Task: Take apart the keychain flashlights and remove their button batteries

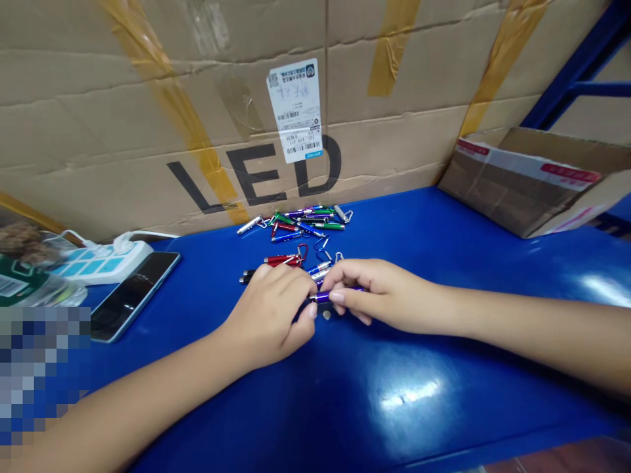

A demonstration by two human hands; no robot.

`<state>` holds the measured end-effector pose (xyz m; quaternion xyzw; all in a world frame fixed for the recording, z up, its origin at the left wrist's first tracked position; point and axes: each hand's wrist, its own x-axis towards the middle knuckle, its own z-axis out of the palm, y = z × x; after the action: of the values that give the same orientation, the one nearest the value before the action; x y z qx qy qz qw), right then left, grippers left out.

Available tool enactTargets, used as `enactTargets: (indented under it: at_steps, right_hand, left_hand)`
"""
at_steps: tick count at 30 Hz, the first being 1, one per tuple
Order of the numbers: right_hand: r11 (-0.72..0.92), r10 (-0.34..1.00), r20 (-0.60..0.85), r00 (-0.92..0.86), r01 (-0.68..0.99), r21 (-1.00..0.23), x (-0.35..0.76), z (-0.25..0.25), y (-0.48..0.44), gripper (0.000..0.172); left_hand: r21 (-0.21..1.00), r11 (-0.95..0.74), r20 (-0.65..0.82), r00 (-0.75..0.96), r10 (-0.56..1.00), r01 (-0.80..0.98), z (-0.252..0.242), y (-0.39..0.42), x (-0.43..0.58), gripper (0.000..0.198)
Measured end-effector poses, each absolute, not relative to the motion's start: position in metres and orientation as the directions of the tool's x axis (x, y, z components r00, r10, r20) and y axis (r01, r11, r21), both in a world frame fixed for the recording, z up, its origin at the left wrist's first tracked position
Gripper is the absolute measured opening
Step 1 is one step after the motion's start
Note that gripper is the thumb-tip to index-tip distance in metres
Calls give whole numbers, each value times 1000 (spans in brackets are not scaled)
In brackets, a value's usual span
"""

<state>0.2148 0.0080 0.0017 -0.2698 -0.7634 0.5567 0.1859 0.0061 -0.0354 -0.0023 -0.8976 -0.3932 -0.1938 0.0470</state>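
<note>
The left forearm (148, 394) comes in across the lower left, nearest the camera, ending in the left hand (276, 309), whose thumb and index finger sit at the left end of a slim purple tube (323, 297); whether they grip it, I cannot tell. The right hand (379, 295) pinches that tube between thumb and fingers, just above the blue table (444, 263). A small round silvery piece (326, 315) lies just below it. Beyond the hands lie coloured metallic tubes (310, 228) with clips, before a large cardboard box (394, 144) marked "LED". A phone (140, 295) and a white power strip (142, 253) are at the left.
</note>
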Motion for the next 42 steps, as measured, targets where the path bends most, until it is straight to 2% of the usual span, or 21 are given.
enactTargets:
  at_steps: [3,6,9,11,12,14,17,21,26,28,30,32,33,34,36,38,39,40,42]
  right_hand:
    - [171,632,-36,-774,184,-968,212,0,6,18]
    - [143,583,-114,-805,239,-960,213,2,5,29]
    - [75,506,-235,-830,314,-946,216,7,6,45]
    - [54,508,-248,-825,317,-947,217,9,6,44]
    - [100,525,-213,-824,308,-946,218,10,7,40]
    - [308,554,-62,-830,274,-911,218,10,8,29]
    - [654,508,197,-838,226,-722,219,9,8,22]
    - [879,403,376,-834,240,-411,220,6,9,31]
    - [960,241,438,-866,279,26,221,4,12,43]
    - [938,209,450,-868,307,159,221,5,12,42]
    - [915,193,452,-871,326,238,221,6,13,39]
    - [920,225,464,-857,343,188,220,7,12,36]
    - [929,276,473,-837,358,93,219,8,12,33]
    - [930,341,471,-814,365,-42,218,8,11,31]
    - [881,458,416,-786,339,-330,216,9,10,33]
    - [819,501,350,-792,302,-489,215,10,10,29]
    - [817,494,346,-798,290,-498,215,9,10,26]
    - [831,486,360,-796,293,-473,215,8,10,23]
    - [880,451,416,-790,314,-358,216,5,11,19]
  left_hand:
    - [-96,-687,438,650,620,720,-5,-33,7,23]
    - [-206,-713,474,705,527,671,-7,-32,6,24]
    - [-184,-719,477,701,531,670,-7,-33,5,22]
    - [-128,-705,467,669,578,698,-6,-34,5,21]
    - [-112,-695,461,657,596,710,-5,-34,5,20]
    - [-96,-691,444,652,615,717,-4,-34,6,20]
    - [3,-706,415,642,645,708,0,-33,7,21]
    - [240,-697,382,594,708,676,3,-33,7,20]
    - [540,-572,238,541,807,617,5,-32,7,29]
    - [634,-495,150,533,833,594,6,-30,5,32]
    - [702,-422,67,536,841,574,8,-28,4,35]
    - [694,-417,59,530,846,587,9,-27,3,36]
    - [643,-455,97,524,846,616,10,-26,2,35]
    - [552,-516,157,526,836,655,10,-26,1,32]
    - [276,-640,290,573,767,717,11,-27,1,27]
    - [45,-695,352,640,683,718,12,-27,1,25]
    - [7,-701,358,653,668,713,12,-27,2,25]
    - [29,-702,357,649,672,712,12,-27,2,25]
    - [179,-683,330,610,720,709,13,-28,4,26]
